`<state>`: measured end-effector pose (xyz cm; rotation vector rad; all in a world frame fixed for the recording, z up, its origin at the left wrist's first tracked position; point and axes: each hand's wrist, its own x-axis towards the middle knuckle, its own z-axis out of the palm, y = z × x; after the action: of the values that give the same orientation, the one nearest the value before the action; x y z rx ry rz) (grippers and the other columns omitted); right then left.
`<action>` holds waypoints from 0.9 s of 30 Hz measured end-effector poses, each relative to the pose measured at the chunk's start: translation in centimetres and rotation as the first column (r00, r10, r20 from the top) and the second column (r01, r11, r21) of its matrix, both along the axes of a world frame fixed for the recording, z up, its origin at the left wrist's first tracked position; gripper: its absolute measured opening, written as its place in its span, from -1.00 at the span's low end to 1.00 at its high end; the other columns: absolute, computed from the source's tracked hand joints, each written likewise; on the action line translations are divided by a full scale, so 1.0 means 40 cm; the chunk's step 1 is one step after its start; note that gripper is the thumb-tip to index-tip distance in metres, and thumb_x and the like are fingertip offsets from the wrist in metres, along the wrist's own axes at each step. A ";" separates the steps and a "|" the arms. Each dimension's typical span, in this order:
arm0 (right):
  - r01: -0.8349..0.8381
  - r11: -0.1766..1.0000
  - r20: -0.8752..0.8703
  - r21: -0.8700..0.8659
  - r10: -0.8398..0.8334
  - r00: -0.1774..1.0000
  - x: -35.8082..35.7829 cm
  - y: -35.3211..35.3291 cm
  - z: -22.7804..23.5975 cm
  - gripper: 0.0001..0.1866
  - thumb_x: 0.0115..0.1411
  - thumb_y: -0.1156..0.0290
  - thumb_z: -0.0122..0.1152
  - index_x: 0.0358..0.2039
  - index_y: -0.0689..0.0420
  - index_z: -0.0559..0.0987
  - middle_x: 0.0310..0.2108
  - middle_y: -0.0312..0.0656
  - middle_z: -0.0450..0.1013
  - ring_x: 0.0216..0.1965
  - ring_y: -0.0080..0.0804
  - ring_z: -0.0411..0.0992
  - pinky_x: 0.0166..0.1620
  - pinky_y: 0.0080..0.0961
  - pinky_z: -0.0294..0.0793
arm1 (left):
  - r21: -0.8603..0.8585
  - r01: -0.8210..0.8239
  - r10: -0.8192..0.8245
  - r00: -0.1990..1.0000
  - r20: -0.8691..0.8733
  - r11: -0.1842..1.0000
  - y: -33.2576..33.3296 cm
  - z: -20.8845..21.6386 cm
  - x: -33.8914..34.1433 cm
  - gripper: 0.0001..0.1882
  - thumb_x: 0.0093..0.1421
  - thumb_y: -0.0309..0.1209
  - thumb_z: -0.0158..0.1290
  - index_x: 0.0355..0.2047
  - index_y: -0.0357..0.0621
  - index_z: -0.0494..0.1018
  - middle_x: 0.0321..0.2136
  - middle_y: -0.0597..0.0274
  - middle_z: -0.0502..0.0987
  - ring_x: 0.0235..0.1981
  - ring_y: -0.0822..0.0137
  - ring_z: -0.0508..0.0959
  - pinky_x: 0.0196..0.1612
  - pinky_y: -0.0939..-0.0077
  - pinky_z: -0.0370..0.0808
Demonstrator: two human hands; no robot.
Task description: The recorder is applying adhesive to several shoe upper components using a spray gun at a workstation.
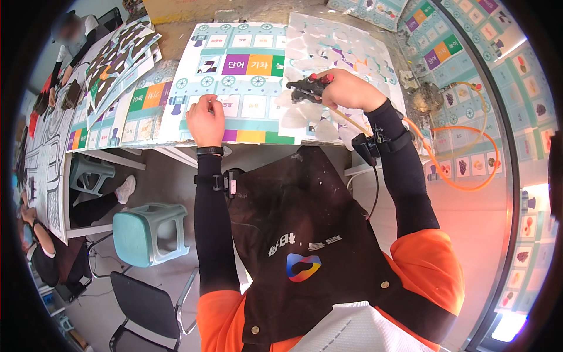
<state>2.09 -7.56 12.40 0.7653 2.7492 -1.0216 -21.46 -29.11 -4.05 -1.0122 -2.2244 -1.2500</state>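
tool, black with red parts, above the pale sheet at the far right of the table, in front of you. your right hand is wrapped around its near end, so the grip is a firm grasp; whether a finger presses a trigger cannot be told, nor whether the tip touches the sheet. your left hand lies low over the printed panel, apart from the pale sheet, fingers curled; you cannot tell from this view whether it pinches anything. the step in hand appears to be work with the tool across the sheet, which overlaps the panel. in judgement, the next move calls for a steady right wrist, a flat sheet and an orange hose free of snags. as to writing: the purple, orange and green blocks bear bold white characters, clear enough to read; lettering on the small white cards is too fine to make out reliably. your apron carries white lettering, partly creased, beside a multicoloured emblem.
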 end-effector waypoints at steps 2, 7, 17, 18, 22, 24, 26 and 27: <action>-0.004 0.990 0.086 0.144 -0.009 0.996 0.001 -0.005 0.012 -0.72 -0.28 0.52 0.16 -0.43 0.27 0.54 -0.56 -0.10 0.48 -0.54 -0.25 0.32 -0.46 -0.38 0.34 | -0.002 -0.010 0.010 1.000 0.001 1.000 0.001 0.003 0.001 -0.91 0.18 -0.41 0.10 -0.35 -0.10 0.58 -0.63 0.24 0.51 -0.47 0.15 0.51 -0.26 0.19 0.39; 0.005 0.993 0.017 0.116 -0.007 1.000 0.006 0.027 -0.004 -0.75 -0.29 0.51 0.19 -0.48 0.26 0.50 -0.59 -0.11 0.45 -0.57 -0.32 0.33 -0.48 -0.42 0.32 | -0.028 -0.017 0.016 0.999 -0.027 0.999 0.002 0.006 0.000 -0.91 0.18 -0.42 0.09 -0.35 -0.10 0.58 -0.63 0.25 0.50 -0.47 0.15 0.50 -0.24 0.21 0.39; 0.165 0.982 -0.045 0.097 -0.161 0.986 -0.037 0.149 0.068 -0.88 -0.35 0.48 0.15 -0.75 0.28 0.50 -0.75 -0.10 0.40 -0.76 -0.28 0.34 -0.66 -0.34 0.24 | -0.041 -0.018 0.017 1.000 -0.021 0.999 0.001 0.005 0.000 -0.91 0.18 -0.42 0.09 -0.35 -0.11 0.58 -0.63 0.25 0.50 -0.47 0.14 0.50 -0.25 0.20 0.39; 0.176 0.980 -0.059 0.094 -0.171 0.983 -0.041 0.172 0.057 -0.88 -0.36 0.48 0.15 -0.77 0.28 0.49 -0.74 -0.10 0.41 -0.76 -0.29 0.34 -0.67 -0.35 0.24 | -0.027 -0.017 0.016 1.000 -0.022 1.000 0.001 0.003 0.002 -0.91 0.18 -0.42 0.09 -0.36 -0.11 0.58 -0.63 0.25 0.50 -0.47 0.14 0.50 -0.25 0.20 0.39; 0.233 0.972 -0.057 0.025 -0.232 0.971 -0.069 0.178 0.028 -0.87 -0.37 0.47 0.14 -0.78 0.29 0.48 -0.73 -0.09 0.42 -0.75 -0.30 0.34 -0.66 -0.37 0.24 | -0.027 -0.038 0.037 0.999 -0.031 0.999 0.001 0.005 0.007 -0.90 0.19 -0.42 0.08 -0.35 -0.11 0.58 -0.64 0.24 0.50 -0.48 0.13 0.50 -0.26 0.19 0.38; 0.186 0.982 -0.085 0.040 -0.182 0.980 -0.077 0.172 0.018 -0.87 -0.37 0.47 0.15 -0.76 0.30 0.50 -0.71 -0.07 0.43 -0.74 -0.32 0.33 -0.66 -0.38 0.23 | -0.026 -0.035 0.034 0.999 -0.037 0.999 0.000 0.008 0.004 -0.90 0.19 -0.42 0.08 -0.35 -0.11 0.58 -0.64 0.24 0.50 -0.48 0.13 0.50 -0.26 0.19 0.38; 0.198 0.979 -0.087 0.044 -0.193 0.977 -0.085 0.181 0.008 -0.85 -0.36 0.47 0.15 -0.72 0.30 0.52 -0.71 -0.09 0.43 -0.75 -0.34 0.30 -0.67 -0.38 0.20 | -0.029 -0.024 0.022 0.999 -0.041 0.999 0.002 0.010 0.006 -0.90 0.19 -0.43 0.08 -0.35 -0.11 0.58 -0.64 0.24 0.50 -0.48 0.13 0.50 -0.26 0.19 0.38; 0.192 0.981 -0.071 -0.006 -0.192 0.979 -0.083 0.188 0.007 -0.85 -0.37 0.48 0.15 -0.70 0.30 0.53 -0.69 -0.09 0.44 -0.76 -0.34 0.28 -0.67 -0.38 0.19 | -0.030 -0.027 0.026 0.999 -0.036 0.999 0.005 0.011 0.008 -0.90 0.19 -0.43 0.08 -0.34 -0.11 0.58 -0.63 0.25 0.50 -0.48 0.13 0.50 -0.26 0.19 0.39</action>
<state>-1.22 -0.04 12.68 1.0320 2.7777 -1.1014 -21.13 -28.93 -3.62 -1.0052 -2.2294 -1.1809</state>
